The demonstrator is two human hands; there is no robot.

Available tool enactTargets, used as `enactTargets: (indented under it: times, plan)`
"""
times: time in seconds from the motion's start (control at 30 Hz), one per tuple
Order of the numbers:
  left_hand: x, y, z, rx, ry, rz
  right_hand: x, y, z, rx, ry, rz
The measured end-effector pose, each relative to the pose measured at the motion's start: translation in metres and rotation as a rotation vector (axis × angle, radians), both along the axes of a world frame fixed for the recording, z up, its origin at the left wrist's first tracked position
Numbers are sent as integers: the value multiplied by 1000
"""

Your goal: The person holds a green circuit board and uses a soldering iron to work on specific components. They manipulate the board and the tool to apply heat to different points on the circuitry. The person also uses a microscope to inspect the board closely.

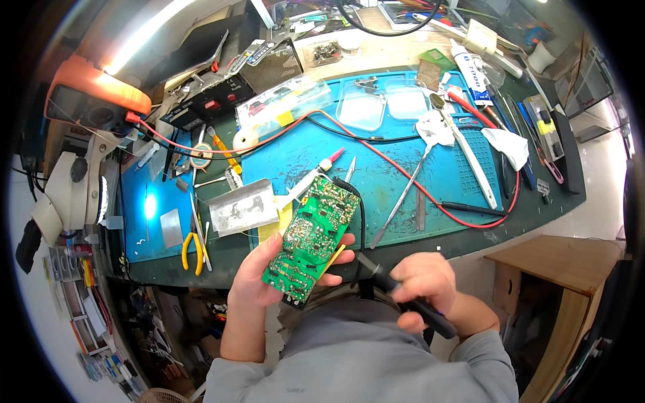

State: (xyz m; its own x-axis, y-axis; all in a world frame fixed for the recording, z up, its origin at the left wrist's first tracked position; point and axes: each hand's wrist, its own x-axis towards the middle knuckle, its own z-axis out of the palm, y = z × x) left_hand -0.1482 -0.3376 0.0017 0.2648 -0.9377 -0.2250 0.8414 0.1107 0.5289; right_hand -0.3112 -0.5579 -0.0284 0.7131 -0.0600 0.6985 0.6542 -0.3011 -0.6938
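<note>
My left hand point(259, 272) grips a green circuit board point(312, 235) by its edges, solder side facing up and tilted, just in front of the bench edge. A black cable point(363, 221) runs down beside the board's right edge, and a thin yellow strip point(334, 257) shows there by my fingers. To the right, my right hand point(426, 282) is closed round a black-handled tool point(428, 316) with a short greyish tip pointing toward the board. The tool is slightly blurred, so its exact kind cannot be made out. A gap separates its tip from the board.
A blue mat point(403, 208) covers the bench. On it lie a black test probe point(470, 209), a white brush point(474, 164), yellow-handled pliers point(192, 254) and a metal tray point(243, 207). An orange multimeter point(97, 94) stands at left; a wooden cabinet point(547, 262) stands at right.
</note>
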Motion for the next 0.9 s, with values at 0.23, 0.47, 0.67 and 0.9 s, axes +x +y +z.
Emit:
enactTargets:
  times: [0.23,0.47,0.67,0.9]
  plan:
    - [2,-3,-1,18,76,-51,7,18,3,-149,-5,-203]
    - [4,-6,6,73,100,-52,12,17,10,-254,30,-220]
    - [6,-7,9,100,110,-54,7,20,9,-195,147,-234]
    - [4,-9,11,190,117,10,11,21,9,-221,152,-260]
